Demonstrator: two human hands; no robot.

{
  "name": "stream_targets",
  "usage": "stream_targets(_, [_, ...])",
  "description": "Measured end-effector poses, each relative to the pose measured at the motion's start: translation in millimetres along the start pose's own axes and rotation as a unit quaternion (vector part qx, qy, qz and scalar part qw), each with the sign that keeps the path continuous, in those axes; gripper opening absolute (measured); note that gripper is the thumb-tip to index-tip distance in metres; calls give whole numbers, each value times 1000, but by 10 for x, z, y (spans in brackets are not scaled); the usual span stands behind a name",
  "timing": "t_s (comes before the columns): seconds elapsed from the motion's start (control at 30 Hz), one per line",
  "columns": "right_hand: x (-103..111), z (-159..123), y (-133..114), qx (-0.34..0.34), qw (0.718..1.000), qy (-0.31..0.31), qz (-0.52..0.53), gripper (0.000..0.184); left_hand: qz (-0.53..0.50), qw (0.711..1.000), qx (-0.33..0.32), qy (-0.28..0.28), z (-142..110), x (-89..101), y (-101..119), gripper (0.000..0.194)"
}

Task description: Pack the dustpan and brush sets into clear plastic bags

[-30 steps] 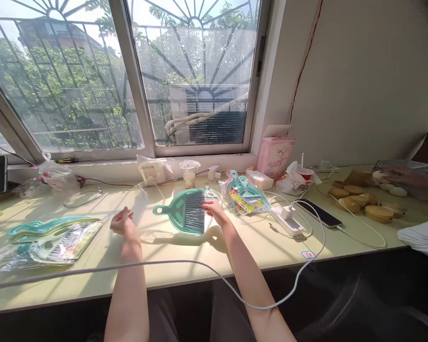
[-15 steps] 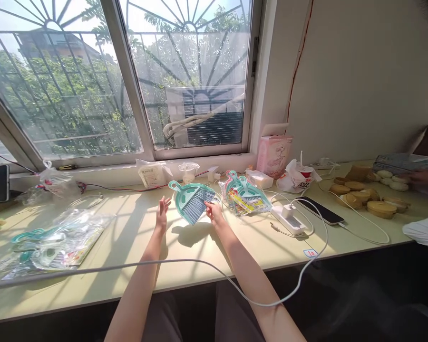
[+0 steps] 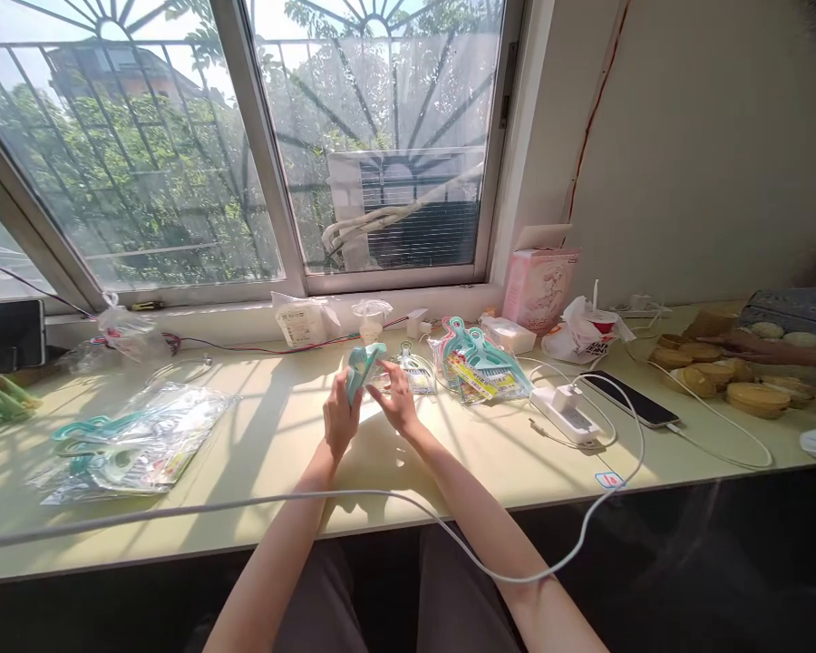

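Note:
A teal dustpan (image 3: 362, 366) is held above the table in front of me, tilted nearly edge-on. My left hand (image 3: 341, 417) is closed around its left side. At its right edge, my right hand (image 3: 398, 399) has thumb and fingers bent against it. Whether the striped-bristle brush still sits in the pan is hidden at this angle. Just behind my right hand lies a small brush-like piece with a green loop handle (image 3: 406, 348). Right of it are bagged dustpan-and-brush sets (image 3: 482, 367) in teal and pink, with a yellow label.
More bagged teal sets (image 3: 136, 444) lie at left. A white power strip (image 3: 566, 415), a phone (image 3: 626, 399) and round wooden pieces (image 3: 758, 399) are at right. A white cable (image 3: 354, 493) hangs across my forearms. A pink box (image 3: 540, 286) stands by the window. Another person's hand shows far right.
The dustpan has turned from face-on to nearly edge-on. My left hand has moved in from apart to hold it. My right hand has shifted along its right side. The view has swung slightly left.

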State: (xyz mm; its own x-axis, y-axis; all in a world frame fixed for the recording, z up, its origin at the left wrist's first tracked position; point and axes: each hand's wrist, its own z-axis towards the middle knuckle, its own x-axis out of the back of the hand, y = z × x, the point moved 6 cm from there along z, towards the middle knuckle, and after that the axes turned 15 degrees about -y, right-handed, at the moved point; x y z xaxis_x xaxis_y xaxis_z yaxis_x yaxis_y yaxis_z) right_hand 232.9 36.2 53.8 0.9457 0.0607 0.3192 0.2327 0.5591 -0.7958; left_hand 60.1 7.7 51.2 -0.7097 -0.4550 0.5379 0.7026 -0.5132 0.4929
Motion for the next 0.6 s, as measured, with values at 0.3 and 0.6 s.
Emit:
stream_targets(0.3, [190, 44, -49, -68, 985, 7, 161, 31, -147, 982, -16, -119, 42, -122, 217, 57])
stream_targets(0.6, [1075, -150, -299, -65, 984, 4, 165, 48, -151, 899, 349, 219, 69, 1015, -878, 49])
